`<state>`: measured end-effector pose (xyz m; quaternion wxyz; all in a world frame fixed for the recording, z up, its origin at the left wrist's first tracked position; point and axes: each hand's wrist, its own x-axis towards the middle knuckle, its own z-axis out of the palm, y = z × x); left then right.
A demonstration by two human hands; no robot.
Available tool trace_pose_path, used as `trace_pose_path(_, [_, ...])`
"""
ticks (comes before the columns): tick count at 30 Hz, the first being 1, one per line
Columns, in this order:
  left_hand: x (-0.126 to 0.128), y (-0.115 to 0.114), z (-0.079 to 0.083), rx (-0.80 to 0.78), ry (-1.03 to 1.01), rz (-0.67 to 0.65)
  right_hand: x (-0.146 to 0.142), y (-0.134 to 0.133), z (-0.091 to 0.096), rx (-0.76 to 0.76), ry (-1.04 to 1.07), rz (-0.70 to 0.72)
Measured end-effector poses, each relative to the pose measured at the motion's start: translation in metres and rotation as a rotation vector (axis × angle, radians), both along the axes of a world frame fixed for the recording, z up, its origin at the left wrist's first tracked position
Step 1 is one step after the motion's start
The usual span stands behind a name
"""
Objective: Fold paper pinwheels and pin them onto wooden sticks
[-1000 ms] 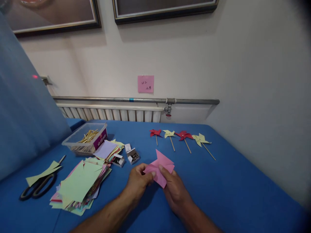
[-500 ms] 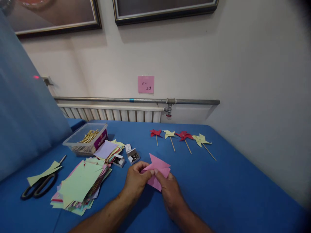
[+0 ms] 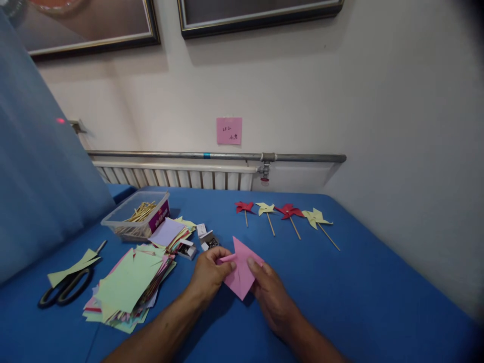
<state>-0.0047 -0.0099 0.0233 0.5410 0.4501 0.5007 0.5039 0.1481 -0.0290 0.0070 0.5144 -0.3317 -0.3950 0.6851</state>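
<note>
A pink paper square (image 3: 240, 275), partly folded, is held just above the blue table (image 3: 359, 297). My left hand (image 3: 208, 275) pinches its left edge, where a corner is curled over. My right hand (image 3: 269, 292) presses fingers on the paper's right side. Both hands are closed on the paper. Beyond them lie several finished pinwheels on sticks: red (image 3: 244, 207), yellow (image 3: 264, 208), red (image 3: 288, 211) and yellow (image 3: 316, 217).
A messy stack of coloured paper squares (image 3: 128, 282) lies to the left, with black scissors (image 3: 62, 288) and yellow strips beside it. A clear tub of wooden sticks (image 3: 138, 215) and small boxes of pins (image 3: 207, 241) sit behind. A wall and radiator (image 3: 174, 176) back the table.
The pink paper has come lower and closer to me. Its shape went from spread flaps to a narrower pointed form, with my left fingers curling one corner inward.
</note>
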Motion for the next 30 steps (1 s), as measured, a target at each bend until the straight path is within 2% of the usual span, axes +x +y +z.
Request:
trace_pose_path(3, [-0.011, 0.005, 0.001, -0.01, 0.031, -0.08, 0.019, 0.003, 0.015, 0.025, -0.053, 0.084])
trace_pose_path(7, [-0.018, 0.007, 0.001, -0.009, 0.074, -0.193, 0.034, 0.009, 0.017, 0.004, -0.198, 0.168])
trace_pose_path(15, [-0.019, 0.002, -0.002, -0.023, 0.107, -0.355, 0.025, 0.01, 0.013, 0.017, -0.388, 0.202])
trace_pose_path(26, [-0.019, 0.0, 0.002, -0.008, 0.099, -0.377, 0.021, 0.012, 0.002, 0.0, -0.41, 0.144])
trace_pose_path(28, [-0.018, 0.001, 0.002, 0.004, 0.091, -0.35, 0.02, 0.013, -0.003, -0.006, -0.4, 0.112])
trace_pose_path(30, [-0.017, 0.004, 0.002, 0.019, 0.042, -0.269, 0.019, 0.015, -0.009, -0.028, -0.376, 0.03])
